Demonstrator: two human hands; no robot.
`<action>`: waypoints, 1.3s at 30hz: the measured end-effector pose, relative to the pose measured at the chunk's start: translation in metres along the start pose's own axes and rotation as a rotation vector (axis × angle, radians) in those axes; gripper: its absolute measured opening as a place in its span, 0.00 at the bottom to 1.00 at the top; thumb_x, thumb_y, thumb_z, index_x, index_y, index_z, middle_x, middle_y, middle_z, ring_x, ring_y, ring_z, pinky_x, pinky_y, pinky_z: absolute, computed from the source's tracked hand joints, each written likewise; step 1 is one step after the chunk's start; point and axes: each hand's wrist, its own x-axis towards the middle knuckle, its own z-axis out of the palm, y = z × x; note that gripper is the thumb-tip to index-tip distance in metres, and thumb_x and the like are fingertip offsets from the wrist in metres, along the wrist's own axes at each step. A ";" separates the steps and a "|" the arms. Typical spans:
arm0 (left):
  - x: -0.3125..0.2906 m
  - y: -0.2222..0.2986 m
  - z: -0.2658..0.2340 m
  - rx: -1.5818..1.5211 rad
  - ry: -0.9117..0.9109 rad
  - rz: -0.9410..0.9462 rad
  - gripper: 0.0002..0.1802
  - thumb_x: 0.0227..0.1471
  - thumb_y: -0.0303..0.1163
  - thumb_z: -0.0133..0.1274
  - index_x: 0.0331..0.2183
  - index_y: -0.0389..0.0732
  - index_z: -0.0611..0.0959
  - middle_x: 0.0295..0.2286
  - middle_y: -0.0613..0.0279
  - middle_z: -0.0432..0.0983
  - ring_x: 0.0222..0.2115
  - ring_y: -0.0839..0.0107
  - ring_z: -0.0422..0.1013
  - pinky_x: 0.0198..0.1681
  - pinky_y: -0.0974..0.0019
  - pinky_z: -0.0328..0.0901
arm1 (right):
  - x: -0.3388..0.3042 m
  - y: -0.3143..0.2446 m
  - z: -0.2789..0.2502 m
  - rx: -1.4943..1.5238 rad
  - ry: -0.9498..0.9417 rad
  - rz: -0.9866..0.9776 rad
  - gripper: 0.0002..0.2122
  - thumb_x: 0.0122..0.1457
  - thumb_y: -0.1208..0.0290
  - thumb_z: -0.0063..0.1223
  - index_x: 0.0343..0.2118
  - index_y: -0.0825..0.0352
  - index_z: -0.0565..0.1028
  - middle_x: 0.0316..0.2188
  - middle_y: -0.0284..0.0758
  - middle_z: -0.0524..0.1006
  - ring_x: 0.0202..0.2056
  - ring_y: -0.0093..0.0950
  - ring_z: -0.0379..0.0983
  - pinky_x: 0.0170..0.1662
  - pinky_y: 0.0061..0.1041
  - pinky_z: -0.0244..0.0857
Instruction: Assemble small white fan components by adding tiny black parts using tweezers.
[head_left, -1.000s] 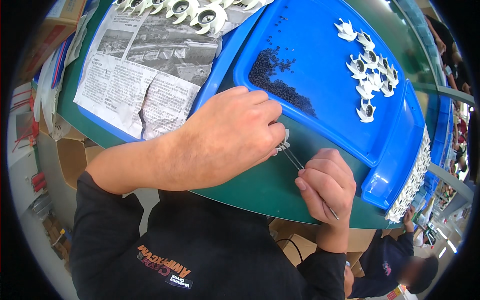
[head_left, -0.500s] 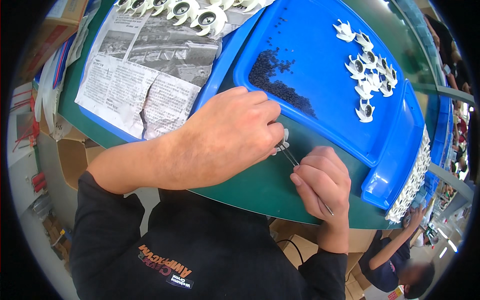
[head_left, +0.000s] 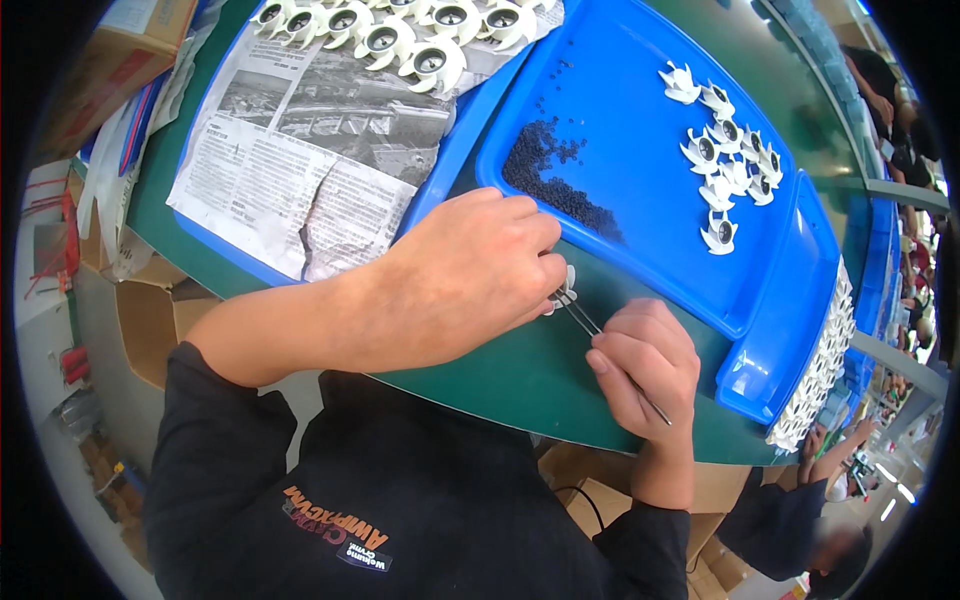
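Observation:
My left hand [head_left: 480,270] is closed around a small white fan impeller [head_left: 569,280], most of which the fingers hide. Metal tweezers [head_left: 583,319] are gripped in my right hand [head_left: 645,365], and their tips reach to the impeller. Whether the tips hold anything is too small to tell. Just beyond both hands lies a blue tray [head_left: 640,130]. Inside it are a heap of tiny black parts [head_left: 560,190] and, toward its right, several white impellers [head_left: 720,180] with dark hubs.
Newspaper [head_left: 260,180] covers another blue tray at the far left, with rows of white impellers [head_left: 430,62] on it. A narrow blue bin [head_left: 752,380] adjoins the right side, beside densely packed white parts [head_left: 815,370]. Another person [head_left: 790,530] works at the lower right.
The view has shifted slightly, bringing more impellers on the newspaper into sight. Both hands keep nearly the same hold on the impeller and the tweezers.

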 end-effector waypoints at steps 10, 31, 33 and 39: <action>0.000 0.007 -0.004 0.006 -0.010 0.007 0.11 0.51 0.35 0.69 0.33 0.41 0.84 0.33 0.61 0.76 0.38 0.60 0.75 0.41 0.56 0.68 | -0.006 -0.005 -0.013 0.109 0.065 -0.016 0.09 0.49 0.82 0.69 0.33 0.69 0.79 0.28 0.39 0.79 0.29 0.39 0.75 0.36 0.36 0.71; 0.017 -0.071 -0.062 0.128 0.361 -0.170 0.18 0.57 0.39 0.69 0.45 0.38 0.89 0.33 0.57 0.85 0.40 0.59 0.76 0.45 0.58 0.71 | -0.016 0.005 -0.022 0.074 0.229 -0.042 0.07 0.51 0.85 0.65 0.32 0.71 0.79 0.27 0.39 0.79 0.28 0.37 0.75 0.34 0.34 0.69; 0.019 -0.071 -0.062 0.127 0.329 -0.220 0.18 0.60 0.40 0.66 0.45 0.37 0.88 0.32 0.56 0.84 0.38 0.59 0.75 0.43 0.57 0.71 | -0.015 0.004 -0.022 0.066 0.223 -0.033 0.07 0.51 0.85 0.65 0.32 0.71 0.79 0.27 0.39 0.79 0.28 0.37 0.75 0.34 0.34 0.69; 0.026 -0.060 -0.068 0.300 0.218 -0.271 0.16 0.63 0.41 0.63 0.42 0.36 0.84 0.30 0.54 0.82 0.36 0.57 0.76 0.39 0.55 0.71 | -0.013 0.004 -0.022 0.031 0.219 -0.027 0.06 0.51 0.85 0.65 0.31 0.71 0.79 0.27 0.39 0.79 0.28 0.37 0.74 0.34 0.34 0.68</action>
